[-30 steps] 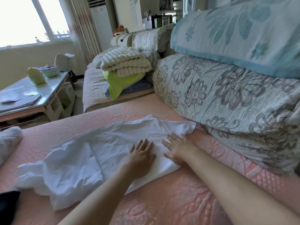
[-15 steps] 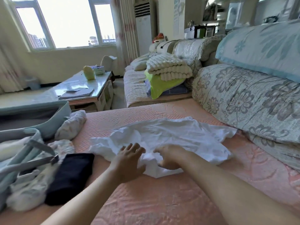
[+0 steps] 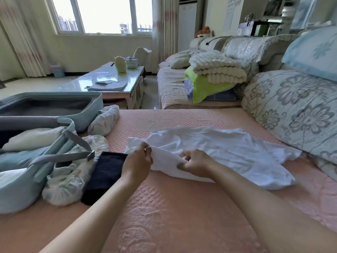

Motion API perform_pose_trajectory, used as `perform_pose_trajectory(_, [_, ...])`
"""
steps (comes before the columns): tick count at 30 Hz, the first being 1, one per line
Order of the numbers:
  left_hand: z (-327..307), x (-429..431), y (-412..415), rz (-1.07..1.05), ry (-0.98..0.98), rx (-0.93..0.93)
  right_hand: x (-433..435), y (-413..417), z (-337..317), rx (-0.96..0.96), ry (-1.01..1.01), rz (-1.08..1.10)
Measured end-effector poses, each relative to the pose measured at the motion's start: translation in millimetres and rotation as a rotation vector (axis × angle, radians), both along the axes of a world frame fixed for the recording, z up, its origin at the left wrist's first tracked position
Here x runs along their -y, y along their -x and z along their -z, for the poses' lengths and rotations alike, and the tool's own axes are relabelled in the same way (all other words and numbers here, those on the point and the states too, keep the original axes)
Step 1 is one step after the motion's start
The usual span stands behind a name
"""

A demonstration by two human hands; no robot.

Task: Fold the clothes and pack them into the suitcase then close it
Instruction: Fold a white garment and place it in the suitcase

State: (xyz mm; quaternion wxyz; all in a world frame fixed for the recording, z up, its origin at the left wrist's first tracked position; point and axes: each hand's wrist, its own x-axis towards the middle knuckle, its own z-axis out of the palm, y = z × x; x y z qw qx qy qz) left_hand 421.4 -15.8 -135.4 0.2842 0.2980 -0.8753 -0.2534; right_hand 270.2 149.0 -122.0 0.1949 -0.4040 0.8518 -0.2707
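your left hand (image 3: 138, 161) pinched the near-left edge of the white garment (image 3: 228, 148), fingers curled round a fold of it. your right hand (image 3: 197, 164) gripped the same edge just to the right, with the cloth bunched between them. the rest of the garment lay rumpled to the right on the pink quilted surface (image 3: 164, 216), so i judge this fold only begun. just left of your left hand a dark folded piece (image 3: 105, 172) lay outside the suitcase (image 3: 96, 105), with patterned bundles (image 3: 63, 179) beside it, none packed yet. the suitcase stood open at the far left, with pale folded things (image 3: 32, 137) already in its near half. as i read it, you had yet to finish this fold, pack the loose pieces and close the lid.
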Motion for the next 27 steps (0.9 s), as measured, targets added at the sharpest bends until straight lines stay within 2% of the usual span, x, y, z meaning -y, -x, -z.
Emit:
perform_pose_trajectory(3, [-6, 9, 1, 0.052, -0.052, -0.089, -5, -6, 10, -0.133, -0.209, -0.152])
perform_pose_trajectory(8, [-11, 7, -3, 0.151, -0.087, -0.07, -8, -9, 11, -0.228, -0.299, -0.216])
perform_pose_trajectory(10, [-16, 13, -15, 0.262, -0.123, 0.111, -11, -9, 11, -0.204, -0.339, -0.245])
perform_pose_trajectory(12, [-21, 23, -33, 0.356, -0.058, 0.469, -14, -11, 10, -0.161, -0.377, -0.289])
perform_pose_trajectory(14, [-24, 23, -48, 0.392, -0.148, 0.736, -14, -14, 6, -0.09, -0.371, -0.322])
perform_pose_trajectory(15, [-24, 20, -50, 0.37, -0.245, 0.763, -13, -15, 5, -0.045, -0.34, -0.323])
perform_pose_trajectory(17, [-20, 7, -43, 0.259, -0.347, 0.67, -8, -18, 5, 0.024, -0.241, -0.294])
perform_pose_trajectory(19, [-12, -4, -31, 0.145, -0.276, 0.534, -3, -21, 7, -0.051, -0.17, -0.256])
perform_pose_trajectory(21, [-4, -8, -26, 0.109, -0.109, 0.51, 1, -26, 10, -0.197, -0.147, -0.252])
perform_pose_trajectory(25, [-11, -1, -29, 0.14, 0.009, 0.838, 9, -27, 13, -0.231, -0.279, -0.307])
perform_pose_trajectory(27, [-20, 3, -25, 0.104, 0.05, 0.835, 17, -24, 14, -0.293, -0.304, -0.313])
